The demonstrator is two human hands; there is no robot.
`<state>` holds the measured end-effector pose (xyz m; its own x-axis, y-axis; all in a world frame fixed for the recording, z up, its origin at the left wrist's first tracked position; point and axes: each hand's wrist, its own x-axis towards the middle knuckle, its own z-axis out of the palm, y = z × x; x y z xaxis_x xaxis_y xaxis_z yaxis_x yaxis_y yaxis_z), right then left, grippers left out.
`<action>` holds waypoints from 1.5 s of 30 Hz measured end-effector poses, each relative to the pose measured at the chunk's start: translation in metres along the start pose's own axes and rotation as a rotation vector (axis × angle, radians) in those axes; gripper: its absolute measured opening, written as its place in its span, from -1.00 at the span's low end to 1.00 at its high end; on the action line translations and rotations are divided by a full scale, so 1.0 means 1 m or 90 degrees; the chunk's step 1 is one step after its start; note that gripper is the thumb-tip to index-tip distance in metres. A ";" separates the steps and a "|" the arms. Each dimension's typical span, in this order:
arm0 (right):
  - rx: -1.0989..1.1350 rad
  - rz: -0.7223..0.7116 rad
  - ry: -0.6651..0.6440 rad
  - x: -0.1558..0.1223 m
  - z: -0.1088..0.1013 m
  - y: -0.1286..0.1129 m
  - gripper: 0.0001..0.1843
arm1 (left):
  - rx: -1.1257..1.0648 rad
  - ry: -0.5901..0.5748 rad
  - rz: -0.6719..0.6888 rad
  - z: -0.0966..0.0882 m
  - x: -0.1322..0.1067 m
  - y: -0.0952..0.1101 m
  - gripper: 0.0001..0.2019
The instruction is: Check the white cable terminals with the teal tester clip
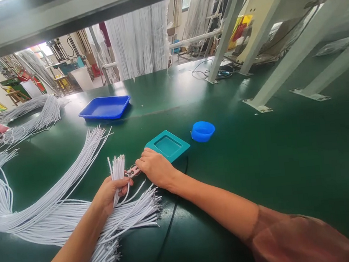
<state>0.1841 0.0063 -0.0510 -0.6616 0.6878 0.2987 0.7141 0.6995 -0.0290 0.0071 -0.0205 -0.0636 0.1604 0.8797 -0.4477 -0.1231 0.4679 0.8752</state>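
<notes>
My left hand (109,192) is closed around a small bundle of white cables (117,167), their stripped ends pointing up. Just to the right, my right hand (155,167) is closed on a small pinkish tool (133,171) that touches the bundle. Both hands rest on the green table (274,153). Under my left forearm lies a thick fan of loose white cables (77,220) with ends near the hands. A teal square tray (167,145) sits right behind my right hand.
A small blue round cup (202,130) stands right of the teal tray. A blue rectangular tray (105,107) lies farther back. More white cable bundles (30,116) lie at the far left. White frame legs (283,68) stand on the table's right. A black cord (169,232) runs toward me.
</notes>
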 end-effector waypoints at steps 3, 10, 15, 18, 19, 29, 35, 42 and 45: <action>0.000 -0.011 -0.008 -0.001 -0.001 0.003 -0.83 | -0.008 -0.003 -0.008 0.001 0.000 0.002 -0.86; -0.049 0.218 0.136 -0.006 0.000 0.023 -0.49 | -0.030 -0.025 -0.041 0.001 0.001 0.005 -0.86; -0.040 0.243 0.100 -0.007 0.005 0.025 -0.50 | -0.053 -0.034 -0.034 -0.002 -0.003 0.005 -0.82; -0.025 0.248 0.090 -0.007 0.003 0.024 -0.50 | -0.076 -0.051 -0.036 -0.004 -0.010 0.008 -0.77; -0.020 0.248 0.086 -0.007 0.002 0.024 -0.51 | -0.081 -0.058 -0.031 -0.005 -0.012 0.009 -0.74; 0.158 0.190 0.175 -0.004 -0.011 0.017 -0.77 | -0.025 -0.096 0.019 -0.007 -0.021 0.010 -0.82; 0.536 0.217 0.174 -0.001 -0.023 -0.005 -0.88 | 0.049 -0.100 0.117 0.001 -0.025 0.006 -0.77; 0.725 0.278 0.154 -0.003 -0.019 -0.013 -0.90 | 0.071 0.020 0.217 0.007 -0.029 0.005 -0.78; 0.728 0.250 0.175 -0.004 -0.019 -0.014 -0.91 | 0.085 0.076 0.283 0.007 -0.028 0.004 -0.77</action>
<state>0.1810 -0.0105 -0.0335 -0.2802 0.9219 0.2677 0.1528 0.3181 -0.9357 0.0089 -0.0436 -0.0460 0.0055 0.9993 -0.0360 -0.0262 0.0361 0.9990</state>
